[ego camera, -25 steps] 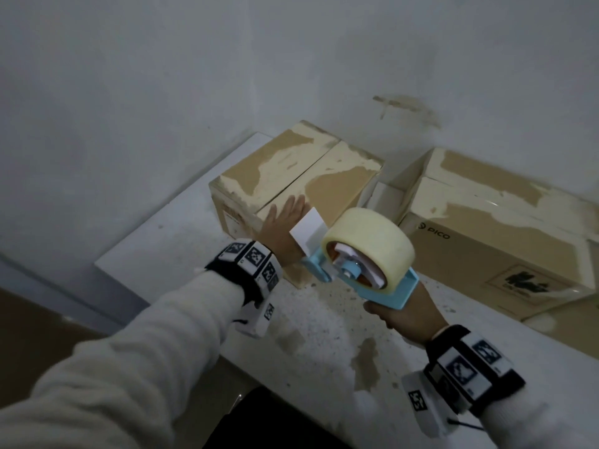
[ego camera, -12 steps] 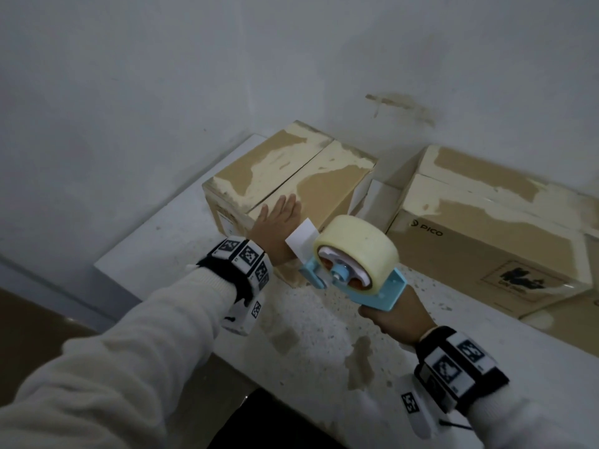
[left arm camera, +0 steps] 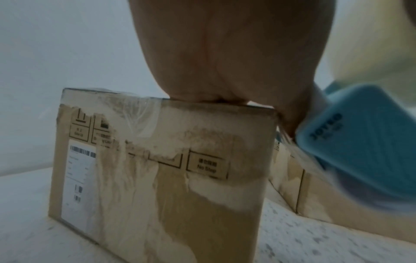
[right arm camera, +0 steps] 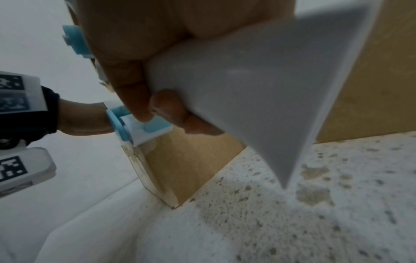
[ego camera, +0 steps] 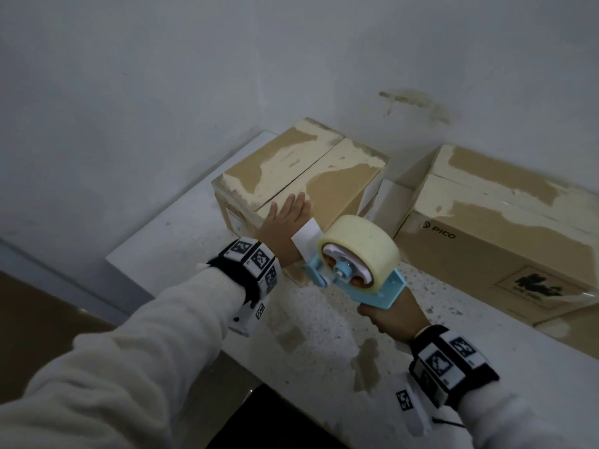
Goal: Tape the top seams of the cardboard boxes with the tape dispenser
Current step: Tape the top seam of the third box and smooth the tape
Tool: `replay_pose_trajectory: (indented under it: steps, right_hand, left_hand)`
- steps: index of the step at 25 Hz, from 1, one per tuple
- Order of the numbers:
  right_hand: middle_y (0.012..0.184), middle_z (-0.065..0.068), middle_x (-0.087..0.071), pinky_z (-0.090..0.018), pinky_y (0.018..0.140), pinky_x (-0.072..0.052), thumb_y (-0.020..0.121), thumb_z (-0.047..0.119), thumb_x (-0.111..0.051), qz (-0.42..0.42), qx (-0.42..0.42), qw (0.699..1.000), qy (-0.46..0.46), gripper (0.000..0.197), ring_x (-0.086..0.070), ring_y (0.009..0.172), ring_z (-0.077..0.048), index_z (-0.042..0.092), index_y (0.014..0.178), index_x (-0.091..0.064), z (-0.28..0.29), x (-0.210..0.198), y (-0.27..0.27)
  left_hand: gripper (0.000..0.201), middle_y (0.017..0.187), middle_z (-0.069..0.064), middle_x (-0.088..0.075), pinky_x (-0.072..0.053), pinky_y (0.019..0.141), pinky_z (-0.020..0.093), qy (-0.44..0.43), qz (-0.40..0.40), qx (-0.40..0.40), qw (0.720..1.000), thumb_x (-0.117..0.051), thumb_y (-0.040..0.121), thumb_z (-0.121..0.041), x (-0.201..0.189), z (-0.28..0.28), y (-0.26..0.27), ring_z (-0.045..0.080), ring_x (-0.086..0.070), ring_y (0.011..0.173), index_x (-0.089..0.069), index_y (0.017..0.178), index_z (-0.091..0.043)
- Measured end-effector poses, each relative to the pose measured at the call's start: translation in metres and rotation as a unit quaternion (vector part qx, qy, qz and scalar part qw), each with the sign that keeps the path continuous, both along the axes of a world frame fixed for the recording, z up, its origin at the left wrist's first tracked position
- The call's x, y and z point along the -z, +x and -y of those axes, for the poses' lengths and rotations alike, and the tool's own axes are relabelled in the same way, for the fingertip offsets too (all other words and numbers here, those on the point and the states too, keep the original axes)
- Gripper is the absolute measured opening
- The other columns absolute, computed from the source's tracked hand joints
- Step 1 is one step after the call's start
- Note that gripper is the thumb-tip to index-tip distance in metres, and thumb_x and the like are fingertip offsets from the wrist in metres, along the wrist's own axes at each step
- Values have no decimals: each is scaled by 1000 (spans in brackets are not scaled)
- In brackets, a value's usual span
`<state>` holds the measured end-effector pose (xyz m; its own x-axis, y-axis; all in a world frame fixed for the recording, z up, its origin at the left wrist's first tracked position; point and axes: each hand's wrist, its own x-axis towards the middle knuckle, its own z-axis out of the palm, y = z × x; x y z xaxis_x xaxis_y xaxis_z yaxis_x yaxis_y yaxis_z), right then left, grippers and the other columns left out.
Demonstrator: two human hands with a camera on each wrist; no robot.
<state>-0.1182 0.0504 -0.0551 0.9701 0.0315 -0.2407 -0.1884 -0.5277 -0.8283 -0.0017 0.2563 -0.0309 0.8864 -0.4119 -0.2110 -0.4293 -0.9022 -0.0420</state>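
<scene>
A small cardboard box (ego camera: 301, 166) with worn, peeled flaps stands at the back left of the table; its top seam runs away from me. My left hand (ego camera: 285, 218) lies flat with straight fingers on the near edge of its top, its palm (left arm camera: 225, 53) pressing the box (left arm camera: 157, 169) in the left wrist view. My right hand (ego camera: 393, 319) grips the handle of a blue tape dispenser (ego camera: 353, 270) with a cream tape roll (ego camera: 363, 244), held just in front of that box's near corner. In the right wrist view my fingers (right arm camera: 135, 85) curl round the grey handle (right arm camera: 258, 80).
A larger cardboard box (ego camera: 505, 228) marked PICO lies at the right against the wall. The speckled white table (ego camera: 324, 335) has brown stains near its front edge. A grey wall stands right behind both boxes. The floor drops off at the left.
My left hand stays on the small box's top. The dispenser has shifted slightly down and toward me, staying beside the box's near corner.
</scene>
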Motion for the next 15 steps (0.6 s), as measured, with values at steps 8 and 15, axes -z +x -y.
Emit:
replay_pose_trajectory:
  steps: [8,15]
  right_hand:
    - [39,7,-51,-24,42,-38,74,-7,-63,-4,27,999,39,33,-43,33,-4,17,58,-47,-9,25,4]
    - [33,4,-50,-34,50,-43,76,-5,-64,-37,5,998,41,39,-45,33,-12,14,47,-45,3,20,-4]
  left_hand:
    - [68,156,18,-12,-15,116,42,-45,24,-59,997,-42,95,-29,8,-1,-15,33,-10,145,-9,147,1]
    - [74,156,22,-6,-10,117,44,-38,28,-60,997,-36,96,-39,8,3,-25,34,-7,146,-4,147,4]
